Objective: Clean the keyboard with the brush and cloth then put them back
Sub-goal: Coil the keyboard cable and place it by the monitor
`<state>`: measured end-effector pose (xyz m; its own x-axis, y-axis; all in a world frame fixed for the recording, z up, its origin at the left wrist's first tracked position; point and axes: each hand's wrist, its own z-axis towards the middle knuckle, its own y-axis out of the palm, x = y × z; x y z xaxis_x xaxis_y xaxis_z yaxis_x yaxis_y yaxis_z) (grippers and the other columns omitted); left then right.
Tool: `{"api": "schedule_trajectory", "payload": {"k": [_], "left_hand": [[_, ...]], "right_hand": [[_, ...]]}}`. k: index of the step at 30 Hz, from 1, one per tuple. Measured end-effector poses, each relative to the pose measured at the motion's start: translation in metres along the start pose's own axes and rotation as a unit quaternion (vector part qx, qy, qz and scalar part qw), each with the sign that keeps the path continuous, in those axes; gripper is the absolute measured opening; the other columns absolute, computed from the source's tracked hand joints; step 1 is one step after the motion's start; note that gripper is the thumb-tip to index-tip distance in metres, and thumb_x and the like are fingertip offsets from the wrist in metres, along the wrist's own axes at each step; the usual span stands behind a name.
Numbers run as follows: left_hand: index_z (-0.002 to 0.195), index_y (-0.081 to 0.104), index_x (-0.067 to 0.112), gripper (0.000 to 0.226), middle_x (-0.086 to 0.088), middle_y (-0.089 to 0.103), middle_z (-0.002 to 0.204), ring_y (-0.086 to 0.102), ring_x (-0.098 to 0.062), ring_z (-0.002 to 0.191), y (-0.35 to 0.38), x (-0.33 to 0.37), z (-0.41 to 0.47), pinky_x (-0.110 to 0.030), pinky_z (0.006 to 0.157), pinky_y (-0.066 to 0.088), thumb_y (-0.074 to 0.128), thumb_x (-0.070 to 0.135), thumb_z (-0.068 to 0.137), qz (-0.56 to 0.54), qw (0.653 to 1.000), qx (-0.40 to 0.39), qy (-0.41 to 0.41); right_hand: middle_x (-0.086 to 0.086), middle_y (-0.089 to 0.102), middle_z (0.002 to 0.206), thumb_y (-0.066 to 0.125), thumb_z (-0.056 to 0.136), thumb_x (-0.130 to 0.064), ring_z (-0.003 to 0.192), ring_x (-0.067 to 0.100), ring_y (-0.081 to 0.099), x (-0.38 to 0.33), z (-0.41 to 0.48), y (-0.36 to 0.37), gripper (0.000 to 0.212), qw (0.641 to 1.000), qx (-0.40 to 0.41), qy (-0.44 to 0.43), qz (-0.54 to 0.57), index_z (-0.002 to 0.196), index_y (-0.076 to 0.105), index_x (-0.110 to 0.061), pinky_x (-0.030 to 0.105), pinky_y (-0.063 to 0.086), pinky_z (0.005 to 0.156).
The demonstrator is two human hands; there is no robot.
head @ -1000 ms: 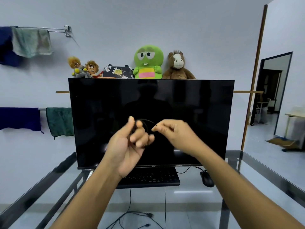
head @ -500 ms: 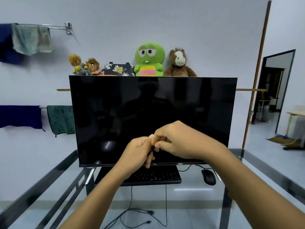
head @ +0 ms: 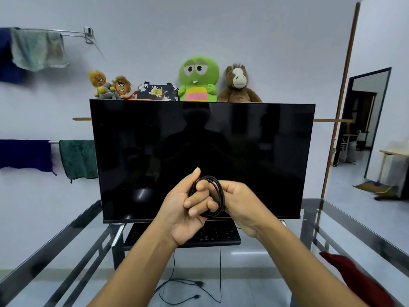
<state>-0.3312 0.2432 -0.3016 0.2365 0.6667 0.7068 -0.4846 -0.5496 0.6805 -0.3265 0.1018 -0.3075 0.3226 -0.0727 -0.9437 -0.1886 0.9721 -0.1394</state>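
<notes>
A black keyboard (head: 223,237) lies on the glass table (head: 332,220) under the front of a dark monitor (head: 202,156); my hands hide much of it. Both hands are raised in front of the screen. My left hand (head: 188,207) has a thin black cable coil (head: 218,196) looped round its curled fingers. My right hand (head: 242,203) grips the coil's right side. A dark red cloth (head: 358,282) lies at the table's near right. No brush is in view.
Soft toys (head: 199,79) and a floral pouch sit on a shelf behind the monitor. Towels (head: 77,159) hang on wall rails at the left. Loose cables (head: 194,284) lie on the floor under the glass. A doorway (head: 365,129) opens at the right.
The hands met and sank lower in front of the screen. The cable now forms several loops round my left fingers, and the red cloth has come into view.
</notes>
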Motion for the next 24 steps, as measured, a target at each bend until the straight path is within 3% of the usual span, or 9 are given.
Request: {"api": "schedule_trajectory", "payload": {"k": [4, 9, 12, 15, 17, 19, 22, 24], "left_hand": [[0.06, 0.05, 0.011, 0.042, 0.004, 0.027, 0.037, 0.027, -0.009, 0.033, -0.005, -0.005, 0.005, -0.023, 0.051, 0.047, 0.055, 0.036, 0.093, 0.115, 0.985, 0.12, 0.047], [0.067, 0.05, 0.011, 0.042, 0.001, 0.033, 0.041, 0.03, -0.013, 0.036, -0.011, -0.015, 0.011, -0.033, 0.057, 0.044, 0.051, 0.041, 0.096, 0.296, 0.919, 0.221, 0.139], [0.071, 0.054, 0.007, 0.044, -0.001, 0.043, 0.043, 0.037, -0.012, 0.036, -0.014, -0.025, 0.014, -0.034, 0.052, 0.042, 0.048, 0.042, 0.097, 0.361, 0.886, 0.225, 0.183], [0.074, 0.057, 0.004, 0.047, 0.0, 0.049, 0.045, 0.044, -0.012, 0.039, -0.017, -0.035, 0.016, -0.029, 0.049, 0.045, 0.044, 0.043, 0.098, 0.427, 0.852, 0.22, 0.21], [0.077, 0.057, 0.003, 0.047, 0.001, 0.051, 0.047, 0.046, -0.01, 0.042, -0.02, -0.039, 0.017, -0.021, 0.047, 0.045, 0.042, 0.041, 0.099, 0.457, 0.832, 0.223, 0.223], [0.079, 0.056, 0.005, 0.043, 0.0, 0.053, 0.053, 0.048, -0.008, 0.047, -0.024, -0.041, 0.02, -0.018, 0.05, 0.046, 0.041, 0.038, 0.1, 0.462, 0.834, 0.221, 0.207], [0.077, 0.057, 0.009, 0.037, 0.0, 0.061, 0.061, 0.056, -0.011, 0.057, -0.032, -0.039, 0.023, -0.031, 0.067, 0.057, 0.042, 0.033, 0.101, 0.376, 0.897, 0.195, 0.124], [0.078, 0.06, 0.009, 0.034, -0.004, 0.065, 0.07, 0.063, -0.016, 0.065, -0.04, -0.04, 0.025, -0.035, 0.067, 0.059, 0.047, 0.031, 0.099, 0.355, 0.91, 0.193, 0.091]], "right_hand": [[0.013, 0.072, 0.09, 0.054, 0.097, -0.021, 0.083, 0.019, 0.064, 0.005, -0.001, -0.003, 0.024, 0.999, 0.017, 0.031, 0.003, 0.1, 0.074, -0.008, 0.048, 0.049, 0.096], [0.019, 0.072, 0.104, 0.05, 0.099, -0.034, 0.092, 0.021, 0.067, -0.002, -0.006, -0.012, 0.039, 0.999, -0.019, 0.045, -0.01, 0.106, 0.071, -0.003, 0.039, 0.052, 0.094], [0.011, 0.075, 0.098, 0.067, 0.09, -0.029, 0.09, 0.019, 0.07, -0.001, -0.008, -0.011, 0.023, 0.996, -0.035, 0.034, -0.068, 0.1, 0.074, -0.009, 0.029, 0.056, 0.086], [0.019, 0.074, 0.095, 0.074, 0.084, -0.012, 0.091, 0.03, 0.072, 0.006, -0.003, -0.012, 0.016, 0.997, 0.008, 0.053, -0.054, 0.098, 0.073, -0.004, 0.039, 0.057, 0.09], [0.017, 0.075, 0.093, 0.071, 0.086, -0.008, 0.087, 0.027, 0.073, 0.009, -0.002, -0.015, 0.014, 0.997, 0.024, 0.062, -0.034, 0.098, 0.072, -0.003, 0.039, 0.058, 0.088], [0.016, 0.075, 0.093, 0.065, 0.09, -0.008, 0.087, 0.026, 0.072, 0.011, -0.001, -0.021, 0.015, 0.997, 0.019, 0.072, -0.005, 0.101, 0.071, 0.0, 0.038, 0.058, 0.088], [0.009, 0.073, 0.085, 0.055, 0.097, -0.01, 0.081, 0.018, 0.069, 0.015, 0.001, -0.029, 0.022, 0.993, -0.012, 0.113, 0.037, 0.11, 0.068, 0.002, 0.031, 0.056, 0.079], [0.001, 0.07, 0.079, 0.051, 0.098, -0.012, 0.073, 0.01, 0.065, 0.02, 0.001, -0.033, 0.025, 0.986, -0.018, 0.157, 0.052, 0.113, 0.069, -0.002, 0.025, 0.049, 0.073]]}}
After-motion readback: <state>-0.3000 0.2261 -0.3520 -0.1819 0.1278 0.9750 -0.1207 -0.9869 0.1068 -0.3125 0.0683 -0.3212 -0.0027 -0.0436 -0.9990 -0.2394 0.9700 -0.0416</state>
